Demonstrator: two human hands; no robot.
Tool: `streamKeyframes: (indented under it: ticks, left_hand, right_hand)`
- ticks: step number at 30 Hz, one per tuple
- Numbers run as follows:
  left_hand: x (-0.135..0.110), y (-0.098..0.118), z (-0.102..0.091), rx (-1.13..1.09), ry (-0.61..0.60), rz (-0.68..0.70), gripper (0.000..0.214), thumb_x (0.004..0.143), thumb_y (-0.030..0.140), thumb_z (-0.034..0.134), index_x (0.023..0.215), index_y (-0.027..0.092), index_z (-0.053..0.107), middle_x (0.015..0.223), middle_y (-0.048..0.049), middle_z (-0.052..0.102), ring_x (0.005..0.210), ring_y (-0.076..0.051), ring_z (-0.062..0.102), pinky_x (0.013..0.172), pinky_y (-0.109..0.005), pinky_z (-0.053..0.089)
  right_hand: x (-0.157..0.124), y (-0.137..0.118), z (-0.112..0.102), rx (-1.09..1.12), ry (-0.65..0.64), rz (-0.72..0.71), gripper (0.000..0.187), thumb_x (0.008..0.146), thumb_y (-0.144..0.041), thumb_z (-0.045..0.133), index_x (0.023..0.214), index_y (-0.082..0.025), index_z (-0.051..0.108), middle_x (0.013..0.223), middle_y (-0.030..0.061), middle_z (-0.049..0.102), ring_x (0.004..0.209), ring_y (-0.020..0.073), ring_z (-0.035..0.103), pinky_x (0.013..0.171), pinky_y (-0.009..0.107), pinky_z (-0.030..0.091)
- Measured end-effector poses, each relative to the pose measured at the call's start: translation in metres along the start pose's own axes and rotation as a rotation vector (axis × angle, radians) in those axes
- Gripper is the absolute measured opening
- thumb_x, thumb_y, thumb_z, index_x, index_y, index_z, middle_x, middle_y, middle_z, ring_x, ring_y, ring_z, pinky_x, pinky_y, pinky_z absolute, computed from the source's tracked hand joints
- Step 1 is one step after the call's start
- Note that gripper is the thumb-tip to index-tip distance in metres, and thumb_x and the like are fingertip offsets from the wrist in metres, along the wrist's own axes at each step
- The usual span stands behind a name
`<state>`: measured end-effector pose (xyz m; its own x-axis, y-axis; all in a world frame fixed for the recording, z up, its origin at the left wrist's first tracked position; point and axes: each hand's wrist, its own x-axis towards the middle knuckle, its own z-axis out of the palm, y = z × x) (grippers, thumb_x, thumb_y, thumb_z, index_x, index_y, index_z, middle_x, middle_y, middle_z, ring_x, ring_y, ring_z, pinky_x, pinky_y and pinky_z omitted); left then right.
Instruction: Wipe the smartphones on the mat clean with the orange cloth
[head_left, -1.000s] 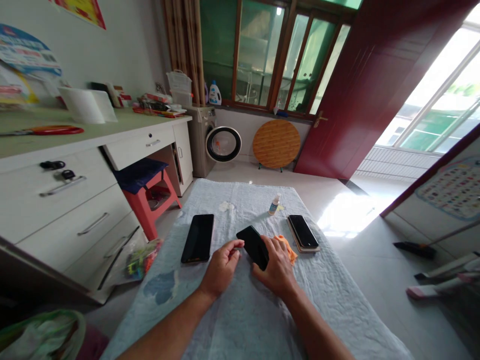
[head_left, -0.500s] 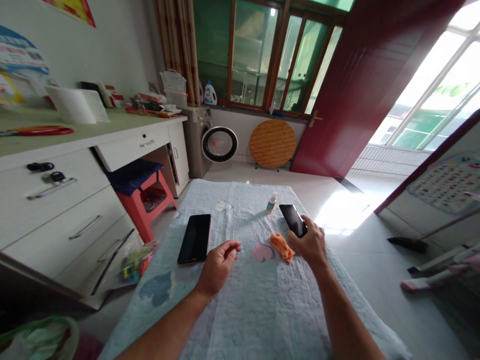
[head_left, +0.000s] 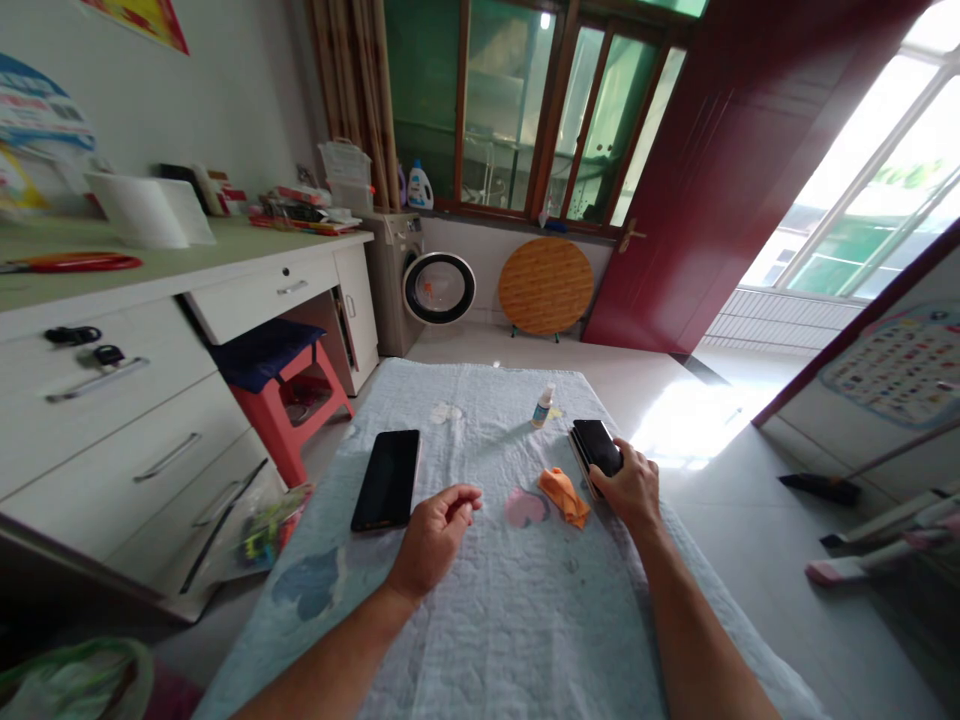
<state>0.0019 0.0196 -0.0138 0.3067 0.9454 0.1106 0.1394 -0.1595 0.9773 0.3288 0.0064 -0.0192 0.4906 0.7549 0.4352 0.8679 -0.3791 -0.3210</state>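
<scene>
My right hand (head_left: 632, 484) grips a black phone (head_left: 598, 443) and holds it on top of another phone at the right side of the cloth-covered table (head_left: 487, 620). My left hand (head_left: 435, 530) rests on the cloth with its fingers loosely curled and holds nothing. A second black phone (head_left: 387, 478) lies flat to the left of that hand. Between my hands, a crumpled orange cloth (head_left: 564, 492) sits next to a pink patch printed on the table cover. Behind it stands a small spray bottle (head_left: 543, 405).
A white desk with drawers (head_left: 135, 400) runs along the left, with a red stool (head_left: 285, 385) under it. A washing machine (head_left: 420, 280) and a round wooden tabletop (head_left: 545, 287) stand by the far wall. A dark red door (head_left: 720, 180) hangs open on the right.
My right hand carried the black phone from the middle of the table to the right and set it down on the phone lying there. My left hand barely moved.
</scene>
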Motion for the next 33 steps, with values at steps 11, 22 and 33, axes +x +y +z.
streamKeyframes:
  ticks: [11,22,33]
  left_hand:
    - [-0.0005,-0.0005,-0.0006,0.049,-0.006,0.015,0.027,0.083,0.029,0.051,0.101,0.017,0.067,0.091,-0.0056,0.073,0.08,-0.02,0.068,0.075,-0.031,0.054]
    - [-0.0032,0.0046,-0.0021,0.215,-0.015,0.193,0.023,0.085,0.023,0.049,0.099,0.019,0.068,0.09,-0.0036,0.074,0.081,-0.018,0.069,0.078,-0.03,0.054]
    - [-0.0035,0.0089,-0.0034,0.405,0.025,0.456,0.023,0.089,0.015,0.045,0.1,0.02,0.065,0.094,-0.0043,0.07,0.089,-0.018,0.066,0.081,-0.03,0.052]
  right_hand:
    - [-0.0024,-0.0025,-0.0018,-0.053,-0.039,-0.013,0.066,0.072,-0.051,0.059,0.127,-0.015,0.054,0.111,0.0146,0.063,0.1,0.03,0.053,0.09,0.041,0.037]
    - [-0.0053,-0.0036,-0.0032,-0.082,-0.128,0.006,0.072,0.076,-0.052,0.058,0.135,-0.014,0.045,0.125,0.0159,0.056,0.109,0.0312,0.052,0.093,0.04,0.037]
    - [-0.0084,-0.0048,-0.0057,-0.071,-0.124,0.017,0.073,0.075,-0.056,0.057,0.137,-0.017,0.044,0.131,0.0139,0.053,0.114,0.033,0.049,0.095,0.043,0.037]
